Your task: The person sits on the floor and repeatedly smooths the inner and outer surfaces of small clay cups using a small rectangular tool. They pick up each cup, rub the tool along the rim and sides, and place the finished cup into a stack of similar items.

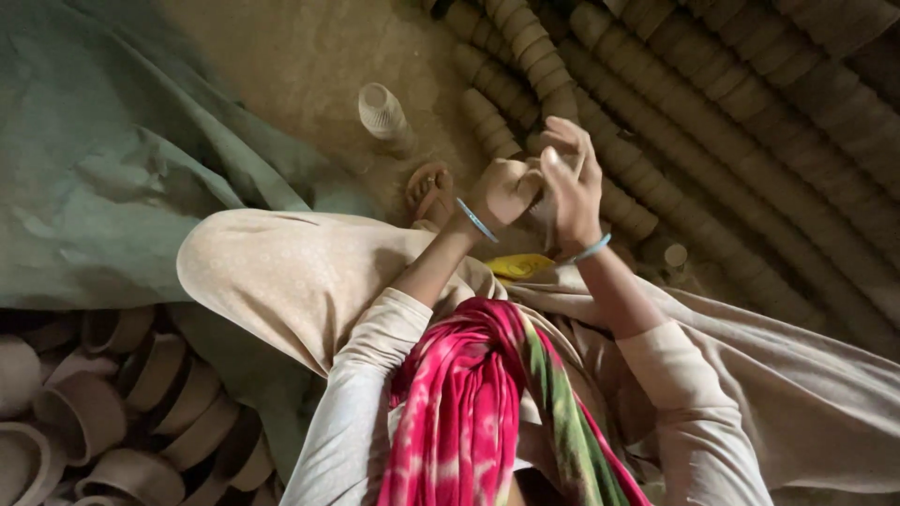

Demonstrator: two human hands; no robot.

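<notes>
My left hand point(503, 192) is curled into a fist and pressed against my right hand point(572, 183) in front of my knees. The right hand's fingers are raised and bent over the left fist. Whether anything sits between the palms is hidden. Each wrist wears a thin blue bangle. Just beyond the hands lie long rows of stacked clay cups point(656, 103) on the dirt floor. A pink and green scarf point(478, 403) hangs down my chest.
A white ribbed cup point(382, 112) stands upside down on the dirt. My sandalled foot point(429, 192) rests near it. A green tarp point(103, 159) covers the left side. Loose clay cups point(103, 412) are piled at lower left. A yellow item point(517, 267) lies on my lap.
</notes>
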